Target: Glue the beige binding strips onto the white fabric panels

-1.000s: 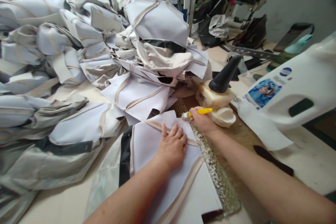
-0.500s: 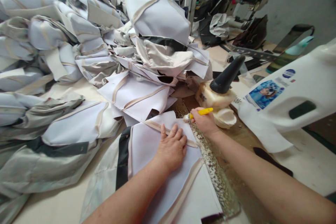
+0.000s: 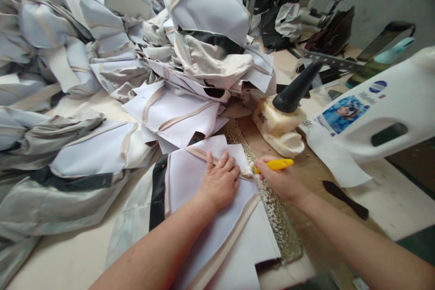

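My left hand (image 3: 220, 180) lies flat, fingers spread, on a pale lilac-white panel (image 3: 204, 217) with beige tape strips and a black edge at its left. A yellow-handled brush (image 3: 277, 164) is gripped in my right hand (image 3: 280, 180), its whitish bristles at the panel's right edge, close to the end of a tape strip. Under that edge runs a board (image 3: 283, 231) crusted with dried, speckled residue. Just beyond my right hand stands a yellowed glue pot (image 3: 277, 115) with a black cone-shaped top (image 3: 297, 88) and a cup-like lip at its front.
Similar sewn panels (image 3: 183, 108) are heaped across the left and back of the table. At right lies a big white jug (image 3: 390, 104) with a blue picture label. A dark flat tool (image 3: 345, 199) rests near my right forearm. Machinery stands at the back right.
My right hand has drawn the brush nearer along the panel's right edge, from the far corner to the tape end. My left hand stays on the panel. The view has shifted slightly.
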Available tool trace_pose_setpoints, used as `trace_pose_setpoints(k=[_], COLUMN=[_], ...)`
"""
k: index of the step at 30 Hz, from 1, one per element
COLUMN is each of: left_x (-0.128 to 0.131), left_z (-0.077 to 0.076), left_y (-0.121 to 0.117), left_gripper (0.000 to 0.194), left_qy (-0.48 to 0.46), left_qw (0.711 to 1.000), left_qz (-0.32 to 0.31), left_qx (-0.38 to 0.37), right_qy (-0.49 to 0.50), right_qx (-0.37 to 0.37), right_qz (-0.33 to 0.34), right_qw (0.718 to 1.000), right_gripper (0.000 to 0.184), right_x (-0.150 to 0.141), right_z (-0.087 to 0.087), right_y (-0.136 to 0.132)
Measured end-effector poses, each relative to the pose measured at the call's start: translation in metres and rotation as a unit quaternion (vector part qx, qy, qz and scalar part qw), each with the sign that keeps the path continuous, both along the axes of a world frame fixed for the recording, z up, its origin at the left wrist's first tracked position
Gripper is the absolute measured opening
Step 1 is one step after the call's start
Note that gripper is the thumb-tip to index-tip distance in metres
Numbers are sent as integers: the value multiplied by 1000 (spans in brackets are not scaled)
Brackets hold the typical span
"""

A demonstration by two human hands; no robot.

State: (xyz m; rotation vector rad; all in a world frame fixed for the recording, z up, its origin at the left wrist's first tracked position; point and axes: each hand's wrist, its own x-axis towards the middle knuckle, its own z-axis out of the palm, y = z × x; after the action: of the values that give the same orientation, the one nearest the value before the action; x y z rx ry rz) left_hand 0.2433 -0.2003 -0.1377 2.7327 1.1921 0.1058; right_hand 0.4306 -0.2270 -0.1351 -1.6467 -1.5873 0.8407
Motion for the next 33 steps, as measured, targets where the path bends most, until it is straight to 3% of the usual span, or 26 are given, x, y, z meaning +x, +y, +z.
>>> trace_pose_setpoints(k=[7,15,22,28,33], left_x=[1,1,1,1,1], left_z=[-3,-4,-7,-8,-8], left_y=[0,-1,-2,-1,-1], left_gripper=[28,29,29,29,29], left_qy=[-6,-20,-22,-29,-21], left_qw=[1000,1000,1000,1000,1000], left_qz=[1,5,6,1,5], left_qx=[2,2,12,6,0], right_qy=[-37,-55,-60,-20,-35], right_qx=[35,-19,1,-93,-30], right_qz=[3,77,36,64,-9], right_qw=[999,995,998,993,999], right_gripper=[27,30,31,30,31], right_x=[7,10,3,8,6], right_z=[-9,5,9,7,12], right_y=[5,-34,-22,-50,-35])
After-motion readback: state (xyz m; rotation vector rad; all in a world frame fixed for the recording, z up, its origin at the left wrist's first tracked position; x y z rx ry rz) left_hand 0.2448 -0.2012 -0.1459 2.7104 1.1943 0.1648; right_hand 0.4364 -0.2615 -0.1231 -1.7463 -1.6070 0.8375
